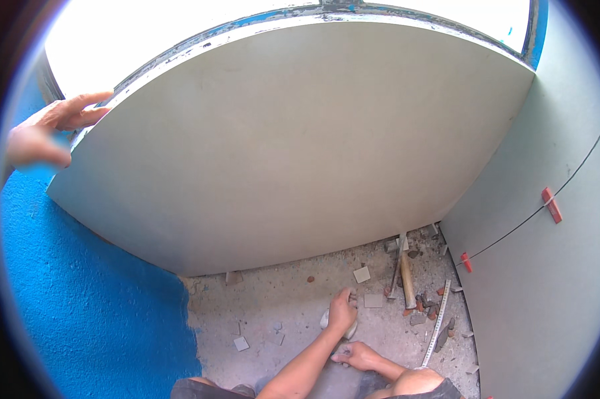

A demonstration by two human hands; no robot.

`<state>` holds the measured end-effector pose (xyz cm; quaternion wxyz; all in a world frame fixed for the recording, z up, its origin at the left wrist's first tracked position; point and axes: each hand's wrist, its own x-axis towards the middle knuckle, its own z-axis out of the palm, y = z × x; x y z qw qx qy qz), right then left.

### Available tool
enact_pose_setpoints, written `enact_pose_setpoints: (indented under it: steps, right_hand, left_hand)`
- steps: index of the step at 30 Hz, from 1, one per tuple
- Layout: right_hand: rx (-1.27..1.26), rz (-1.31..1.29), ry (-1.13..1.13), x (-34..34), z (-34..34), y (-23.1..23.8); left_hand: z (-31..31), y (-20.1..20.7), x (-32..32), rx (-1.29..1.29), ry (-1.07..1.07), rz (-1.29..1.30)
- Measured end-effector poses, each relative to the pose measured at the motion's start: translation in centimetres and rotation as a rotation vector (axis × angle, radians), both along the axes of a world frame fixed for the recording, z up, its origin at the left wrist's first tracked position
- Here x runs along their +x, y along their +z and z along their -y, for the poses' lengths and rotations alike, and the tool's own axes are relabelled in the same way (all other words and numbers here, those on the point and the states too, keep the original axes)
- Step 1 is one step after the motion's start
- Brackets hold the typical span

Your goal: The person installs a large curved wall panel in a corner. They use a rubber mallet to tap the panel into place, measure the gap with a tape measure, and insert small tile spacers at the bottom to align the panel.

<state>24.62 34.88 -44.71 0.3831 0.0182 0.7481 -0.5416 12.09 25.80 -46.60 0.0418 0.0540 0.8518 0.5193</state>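
My left hand (pixel 343 311) is low over the rough floor, its fingers curled; whether anything is inside them is hidden. Beside and partly behind it is a white rounded thing (pixel 326 320), too covered to name. My right hand (pixel 357 356) is just below, closer to me, with fingers drawn together near a small dark spot; I cannot make out what it grips. Ahead of both hands leans a large grey tile slab (pixel 300 146), upright under the window. Another person's hand (pixel 61 123) rests at the slab's upper left edge.
A wooden-handled hammer (pixel 407 282), broken rubble (pixel 429 309) and a white measuring tape (pixel 437 322) lie at right. Small tile pieces (pixel 373 301) dot the floor. Red wedges (pixel 552 205) sit in the right wall's tile joint. A blue wall (pixel 107 286) stands at left.
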Motion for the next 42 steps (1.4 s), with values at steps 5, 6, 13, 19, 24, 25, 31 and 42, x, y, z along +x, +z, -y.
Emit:
enact_pose_setpoints:
  steps: [5,6,13,19,24,25,31,42]
  right_hand:
    - [0.042,-0.013,0.029,0.1,0.4,-1.0]
    - [0.040,-0.024,0.026,0.1,0.4,-1.1]
    - [-0.038,-0.002,0.011,0.3,0.2,-1.0]
    - [-0.024,0.036,0.015,0.9,0.3,-3.0]
    - [-0.001,0.030,0.086,0.4,0.3,-1.2]
    - [-0.001,0.031,0.096,0.4,0.4,-1.2]
    - [-0.024,0.026,0.154,0.1,0.4,0.3]
    - [-0.036,0.061,0.211,-0.2,0.4,1.9]
  left_hand:
    - [0.3,-1.1,0.1,-0.029,0.008,0.003]
    - [0.3,-1.1,0.1,-0.016,0.011,0.004]
    - [0.0,-0.4,0.3,0.060,0.016,0.069]
    - [-0.1,-0.6,0.3,0.006,-0.021,0.036]
    - [0.0,0.2,0.4,0.004,-0.018,0.033]
    - [0.2,0.1,0.5,0.002,-0.015,0.036]
    - [0.1,0.4,0.4,0.023,-0.006,0.059]
    - [0.1,0.8,0.5,-0.001,0.005,0.083]
